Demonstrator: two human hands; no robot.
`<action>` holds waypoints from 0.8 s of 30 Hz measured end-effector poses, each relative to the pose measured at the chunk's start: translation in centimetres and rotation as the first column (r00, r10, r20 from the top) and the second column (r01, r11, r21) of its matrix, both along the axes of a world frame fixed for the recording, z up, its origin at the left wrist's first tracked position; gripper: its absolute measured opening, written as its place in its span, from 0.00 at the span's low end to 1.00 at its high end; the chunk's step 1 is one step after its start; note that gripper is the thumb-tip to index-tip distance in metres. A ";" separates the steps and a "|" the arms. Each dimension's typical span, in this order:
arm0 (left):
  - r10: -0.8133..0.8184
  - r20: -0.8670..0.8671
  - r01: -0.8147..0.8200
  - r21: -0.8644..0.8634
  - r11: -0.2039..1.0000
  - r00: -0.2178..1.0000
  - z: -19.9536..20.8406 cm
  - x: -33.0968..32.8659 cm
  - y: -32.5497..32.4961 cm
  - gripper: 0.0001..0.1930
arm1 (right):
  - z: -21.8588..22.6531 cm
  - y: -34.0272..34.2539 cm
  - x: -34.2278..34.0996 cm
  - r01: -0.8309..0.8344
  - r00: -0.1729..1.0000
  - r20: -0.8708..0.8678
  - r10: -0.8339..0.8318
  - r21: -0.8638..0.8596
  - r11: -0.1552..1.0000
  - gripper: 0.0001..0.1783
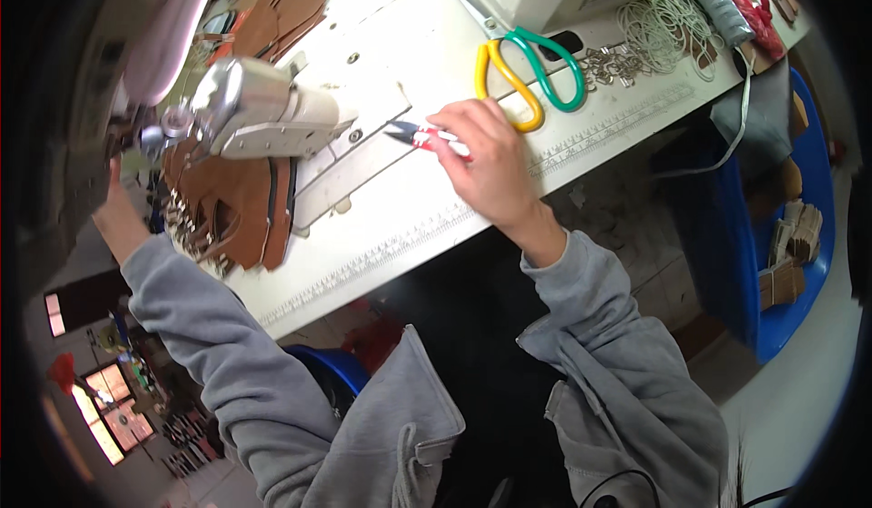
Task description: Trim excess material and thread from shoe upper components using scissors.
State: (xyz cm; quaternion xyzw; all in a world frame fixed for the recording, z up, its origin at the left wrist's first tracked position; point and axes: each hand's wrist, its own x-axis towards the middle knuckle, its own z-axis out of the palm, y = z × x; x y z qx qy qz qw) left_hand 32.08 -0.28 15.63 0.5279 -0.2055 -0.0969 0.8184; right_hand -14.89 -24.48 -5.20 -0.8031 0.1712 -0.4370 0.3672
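Note:
My right hand is closed around small thread snips with a red and white handle. Their dark blades point left, just above the white sewing table. At the far left, my left hand reaches up beside the sewing machine head; most of its fingers are hidden behind the machine's dark edge. The machine's metal arm end lies between my hands. Brown leather pieces with metal fittings sit beside it, close to my left hand. Scissors with one yellow and one green handle rest beyond my right hand.
More brown leather pieces are heaped at the back left. Metal rings, pale cord and a grey thread spool lie at the back right. A printed ruler scale follows the near edge. A blue bin stands right of the table.

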 end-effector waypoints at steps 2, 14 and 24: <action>0.041 0.055 -0.034 -0.117 0.993 0.998 1.4 0.0 5.8 0.18 | 0.0 0.1 0.1 0.022 0.999 0.024 -0.022 0.004 1.000 0.08; -0.521 -0.539 0.137 -0.597 0.791 0.661 -18.8 -36.6 11.3 0.30 | -0.3 -6.5 -3.7 0.218 0.856 -0.381 -0.349 -0.347 0.912 0.21; -0.390 -0.731 0.146 -0.376 0.915 0.560 -20.3 -48.1 3.4 0.20 | 1.2 -7.1 -1.3 0.367 0.596 -0.658 -0.461 -0.288 0.885 0.25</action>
